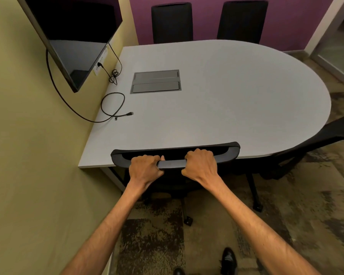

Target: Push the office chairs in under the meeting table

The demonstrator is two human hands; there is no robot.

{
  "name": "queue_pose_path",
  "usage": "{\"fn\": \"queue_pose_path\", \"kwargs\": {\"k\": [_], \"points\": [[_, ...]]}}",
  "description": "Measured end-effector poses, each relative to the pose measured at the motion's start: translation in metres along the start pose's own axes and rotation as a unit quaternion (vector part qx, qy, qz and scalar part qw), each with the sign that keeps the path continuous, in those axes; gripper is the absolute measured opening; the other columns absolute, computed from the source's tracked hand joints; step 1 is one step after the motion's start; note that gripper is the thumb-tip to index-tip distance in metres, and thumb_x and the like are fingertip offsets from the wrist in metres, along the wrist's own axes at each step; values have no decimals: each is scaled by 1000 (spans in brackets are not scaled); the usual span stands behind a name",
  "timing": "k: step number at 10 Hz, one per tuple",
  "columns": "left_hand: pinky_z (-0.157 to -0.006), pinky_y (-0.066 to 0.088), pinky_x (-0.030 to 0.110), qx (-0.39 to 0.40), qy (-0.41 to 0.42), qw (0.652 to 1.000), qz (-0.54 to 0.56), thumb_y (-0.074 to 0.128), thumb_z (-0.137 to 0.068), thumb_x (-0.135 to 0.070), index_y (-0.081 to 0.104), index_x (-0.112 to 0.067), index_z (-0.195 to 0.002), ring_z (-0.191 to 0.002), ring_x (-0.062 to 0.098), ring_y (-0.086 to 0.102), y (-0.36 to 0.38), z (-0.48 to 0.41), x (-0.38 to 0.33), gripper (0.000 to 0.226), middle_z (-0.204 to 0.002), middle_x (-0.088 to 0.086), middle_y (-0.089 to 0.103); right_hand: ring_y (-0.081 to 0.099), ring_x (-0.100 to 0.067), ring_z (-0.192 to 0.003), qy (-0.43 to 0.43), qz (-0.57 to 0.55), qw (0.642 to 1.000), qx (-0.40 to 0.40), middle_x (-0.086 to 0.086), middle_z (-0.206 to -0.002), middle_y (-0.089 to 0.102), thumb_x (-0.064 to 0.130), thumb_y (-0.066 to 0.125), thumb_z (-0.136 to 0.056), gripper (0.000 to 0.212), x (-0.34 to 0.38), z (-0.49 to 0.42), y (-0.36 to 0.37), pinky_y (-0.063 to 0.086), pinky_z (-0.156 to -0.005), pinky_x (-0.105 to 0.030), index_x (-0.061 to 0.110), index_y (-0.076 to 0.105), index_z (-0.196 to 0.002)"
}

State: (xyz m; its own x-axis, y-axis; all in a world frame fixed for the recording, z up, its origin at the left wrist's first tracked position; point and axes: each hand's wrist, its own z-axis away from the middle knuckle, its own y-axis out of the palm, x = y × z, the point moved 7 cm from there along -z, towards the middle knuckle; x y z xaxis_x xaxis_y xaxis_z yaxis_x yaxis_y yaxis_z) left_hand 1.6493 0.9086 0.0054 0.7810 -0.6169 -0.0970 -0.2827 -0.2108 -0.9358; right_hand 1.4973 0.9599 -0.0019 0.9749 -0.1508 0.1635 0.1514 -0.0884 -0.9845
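Note:
A black office chair [231, 150] stands at the near edge of the grey meeting table [226, 96], its top rail overlapping the table edge. My left hand [145, 168] and my right hand [201, 165] both grip that top rail, side by side. Its seat is hidden under my arms; a castor [188, 221] shows on the carpet. Another black chair [314, 143] sits tilted at the table's right curve. On the far side, two chairs [172, 22] [242, 21] stand close against the table by the purple wall.
A wall-mounted screen [74, 36] hangs over the table's left end on the yellow wall [28, 155]. Black cables [112, 105] lie on the table beside a recessed power box [156, 81]. My shoes [228, 261] stand on patterned carpet. A glass door is at far right.

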Motion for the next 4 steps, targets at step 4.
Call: {"fn": "queue_pose_path", "kwargs": {"k": [4], "points": [[-82,33,36,-72,50,994,71,43,-83,-68,53,-15,-102,-100,23,47,-12,0,-50,57,-104,3,51,51,-16,-98,-42,-80,993,-73,5,-100,61,69,47,-81,51,-33,35,-35,35,-87,-40,25,59,-103]]}}
